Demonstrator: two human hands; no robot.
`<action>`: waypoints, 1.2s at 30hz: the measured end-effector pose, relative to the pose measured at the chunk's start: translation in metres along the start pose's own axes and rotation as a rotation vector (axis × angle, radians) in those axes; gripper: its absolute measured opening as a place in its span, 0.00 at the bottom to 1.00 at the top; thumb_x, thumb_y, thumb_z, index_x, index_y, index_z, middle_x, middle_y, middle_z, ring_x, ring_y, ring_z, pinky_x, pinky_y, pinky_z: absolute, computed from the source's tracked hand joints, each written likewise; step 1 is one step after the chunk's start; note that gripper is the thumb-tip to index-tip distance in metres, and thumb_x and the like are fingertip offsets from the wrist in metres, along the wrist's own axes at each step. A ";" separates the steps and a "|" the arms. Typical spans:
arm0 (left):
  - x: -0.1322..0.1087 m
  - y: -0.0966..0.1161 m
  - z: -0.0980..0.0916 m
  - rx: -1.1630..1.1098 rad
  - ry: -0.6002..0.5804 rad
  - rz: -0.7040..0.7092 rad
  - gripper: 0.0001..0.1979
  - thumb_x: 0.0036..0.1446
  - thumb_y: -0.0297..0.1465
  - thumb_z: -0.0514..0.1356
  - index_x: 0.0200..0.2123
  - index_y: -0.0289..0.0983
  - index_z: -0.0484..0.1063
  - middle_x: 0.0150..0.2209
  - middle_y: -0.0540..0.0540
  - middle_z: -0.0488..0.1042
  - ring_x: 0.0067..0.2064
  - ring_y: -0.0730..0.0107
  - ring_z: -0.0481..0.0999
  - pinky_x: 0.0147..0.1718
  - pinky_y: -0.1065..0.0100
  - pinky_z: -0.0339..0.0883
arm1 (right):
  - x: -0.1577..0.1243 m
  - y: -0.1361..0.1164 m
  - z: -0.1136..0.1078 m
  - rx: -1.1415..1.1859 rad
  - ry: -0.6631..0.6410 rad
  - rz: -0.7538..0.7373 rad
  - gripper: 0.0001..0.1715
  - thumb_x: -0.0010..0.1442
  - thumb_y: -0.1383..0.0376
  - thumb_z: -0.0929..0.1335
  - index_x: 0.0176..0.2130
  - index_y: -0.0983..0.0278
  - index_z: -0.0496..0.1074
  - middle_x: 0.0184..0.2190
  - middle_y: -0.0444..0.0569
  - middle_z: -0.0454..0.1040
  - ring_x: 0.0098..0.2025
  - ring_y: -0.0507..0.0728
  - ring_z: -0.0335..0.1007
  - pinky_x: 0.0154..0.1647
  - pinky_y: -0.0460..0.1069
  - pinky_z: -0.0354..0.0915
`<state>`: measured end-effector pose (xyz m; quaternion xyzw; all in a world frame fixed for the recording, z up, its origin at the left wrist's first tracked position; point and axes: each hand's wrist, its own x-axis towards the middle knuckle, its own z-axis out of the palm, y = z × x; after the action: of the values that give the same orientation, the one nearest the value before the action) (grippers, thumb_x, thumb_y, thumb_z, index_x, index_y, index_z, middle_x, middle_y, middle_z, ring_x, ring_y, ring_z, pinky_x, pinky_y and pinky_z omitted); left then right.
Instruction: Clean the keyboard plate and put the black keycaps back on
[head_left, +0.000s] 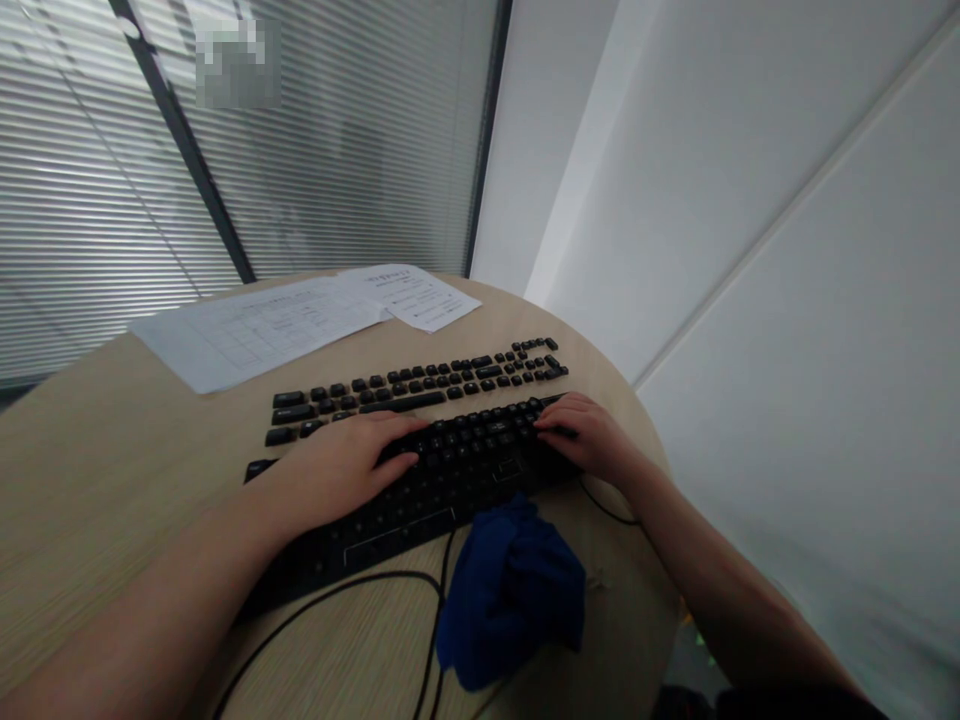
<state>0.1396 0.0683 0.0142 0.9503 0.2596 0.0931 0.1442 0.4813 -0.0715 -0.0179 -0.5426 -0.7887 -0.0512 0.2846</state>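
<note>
A black keyboard lies on the round wooden table, keys along its far part and many bare key positions nearer me. My left hand rests across its left half, index finger and thumb stretched out and apart on it; the other fingers are hidden. Over the keyboard's right end, my right hand has thumb and fingers bent close together at the keys; whatever lies between them is too dark to make out. Rows of loose black keycaps are laid out just beyond the keyboard.
A crumpled blue cloth lies close to me, beside a black cable. Printed paper sheets lie at the table's far side. Window blinds stand behind, and a white wall runs along the right.
</note>
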 end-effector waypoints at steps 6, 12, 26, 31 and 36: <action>0.000 0.002 -0.002 0.009 0.002 0.003 0.25 0.65 0.43 0.53 0.62 0.42 0.72 0.59 0.43 0.76 0.59 0.52 0.76 0.61 0.50 0.67 | 0.001 0.000 -0.001 -0.034 -0.022 0.032 0.08 0.63 0.66 0.72 0.44 0.60 0.80 0.41 0.50 0.81 0.45 0.60 0.75 0.50 0.57 0.70; 0.000 0.000 -0.001 0.007 -0.003 -0.001 0.25 0.65 0.43 0.53 0.61 0.42 0.73 0.59 0.44 0.76 0.59 0.53 0.76 0.61 0.51 0.67 | 0.001 0.000 -0.001 0.022 0.021 0.019 0.05 0.63 0.67 0.72 0.38 0.58 0.81 0.42 0.49 0.81 0.45 0.59 0.76 0.51 0.57 0.69; -0.001 0.001 -0.001 -0.006 0.012 0.004 0.25 0.65 0.43 0.54 0.61 0.43 0.73 0.59 0.43 0.76 0.59 0.52 0.76 0.61 0.50 0.67 | 0.000 -0.003 -0.003 0.076 -0.033 0.241 0.23 0.59 0.68 0.73 0.54 0.56 0.75 0.42 0.46 0.82 0.44 0.58 0.77 0.50 0.55 0.71; -0.001 0.000 0.000 0.009 -0.002 -0.006 0.26 0.65 0.44 0.53 0.62 0.43 0.72 0.60 0.44 0.75 0.59 0.52 0.76 0.61 0.50 0.67 | -0.001 -0.001 -0.008 0.106 -0.010 0.279 0.20 0.60 0.66 0.73 0.53 0.56 0.76 0.42 0.46 0.82 0.45 0.58 0.78 0.52 0.55 0.70; -0.001 0.003 -0.002 -0.001 -0.003 -0.011 0.25 0.65 0.43 0.53 0.62 0.44 0.72 0.60 0.44 0.76 0.58 0.53 0.76 0.61 0.52 0.67 | -0.002 0.002 -0.008 0.171 0.031 0.350 0.20 0.60 0.64 0.73 0.52 0.57 0.76 0.41 0.46 0.83 0.43 0.58 0.79 0.49 0.54 0.72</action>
<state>0.1397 0.0659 0.0165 0.9489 0.2647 0.0911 0.1458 0.4871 -0.0756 -0.0132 -0.6442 -0.6794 0.0579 0.3464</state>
